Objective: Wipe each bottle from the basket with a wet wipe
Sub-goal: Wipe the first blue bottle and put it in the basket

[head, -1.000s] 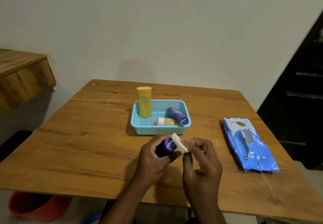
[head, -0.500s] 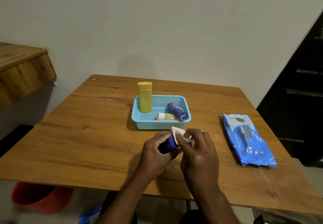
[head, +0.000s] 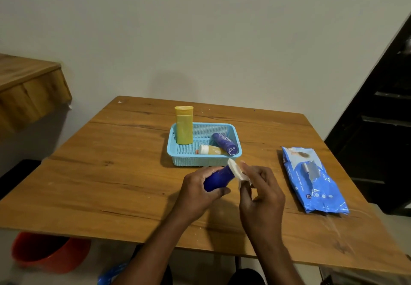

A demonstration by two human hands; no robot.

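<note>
My left hand [head: 196, 193] grips a dark blue bottle [head: 219, 178] with a white cap above the table, just in front of the basket. My right hand [head: 261, 192] pinches a small white wet wipe [head: 243, 176] against the bottle's cap end. The light blue basket [head: 200, 162] behind holds a tall yellow bottle [head: 184, 125] standing upright, a small yellow bottle [head: 211, 150] lying on its side and a purple bottle [head: 223, 143] lying tilted.
A blue pack of wet wipes [head: 312, 179] lies on the wooden table [head: 111, 173] to the right. A wooden shelf [head: 29, 91] juts out at the left wall. A red bucket [head: 49, 252] stands on the floor under the table's front left edge.
My right hand has drawn back from over the bottle's cap to its right side, still pinching the wipe. The bottle stays in my left hand.
</note>
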